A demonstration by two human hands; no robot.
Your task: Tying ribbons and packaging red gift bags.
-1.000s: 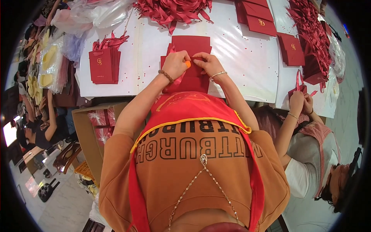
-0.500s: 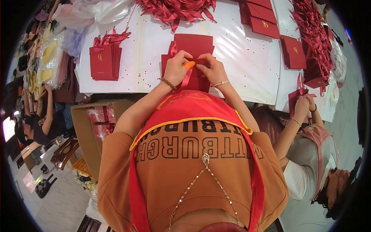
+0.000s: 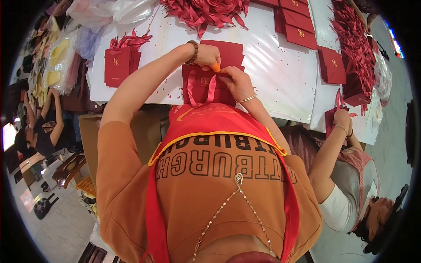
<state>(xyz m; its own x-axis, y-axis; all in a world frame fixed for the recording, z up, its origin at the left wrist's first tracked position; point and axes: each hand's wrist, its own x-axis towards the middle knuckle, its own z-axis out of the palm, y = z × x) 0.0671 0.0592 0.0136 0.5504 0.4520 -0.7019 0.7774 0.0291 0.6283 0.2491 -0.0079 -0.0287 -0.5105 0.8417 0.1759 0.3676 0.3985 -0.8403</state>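
A red paper bag (image 3: 202, 93) with a gold emblem lies in front of me at the table's near edge. Its red ribbon handle (image 3: 212, 90) loops down over the front. My left hand (image 3: 207, 57) reaches across the bag's top edge, fingers curled and knuckles up; an orange finger cover (image 3: 215, 67) shows on one finger. Whatever those fingers grip is hidden beneath them. With thumb and fingertips closed, my right hand (image 3: 239, 83) pinches the upper right edge of the bag. More flat red bags (image 3: 226, 49) lie just behind it.
A stack of red bags with ribbons (image 3: 117, 68) stands at left. A big heap of red ribbons (image 3: 206, 15) lies at the far side, with more bags (image 3: 300, 36) to the right. A co-worker's hand (image 3: 342, 118) holds a red bag at right. An open cardboard box (image 3: 92, 136) is below the table edge.
My left hand has swung up and over the bag's top, its elbow rising outward. The ribbon handle now hangs in a loop over the bag's front. My right hand has shifted slightly left.
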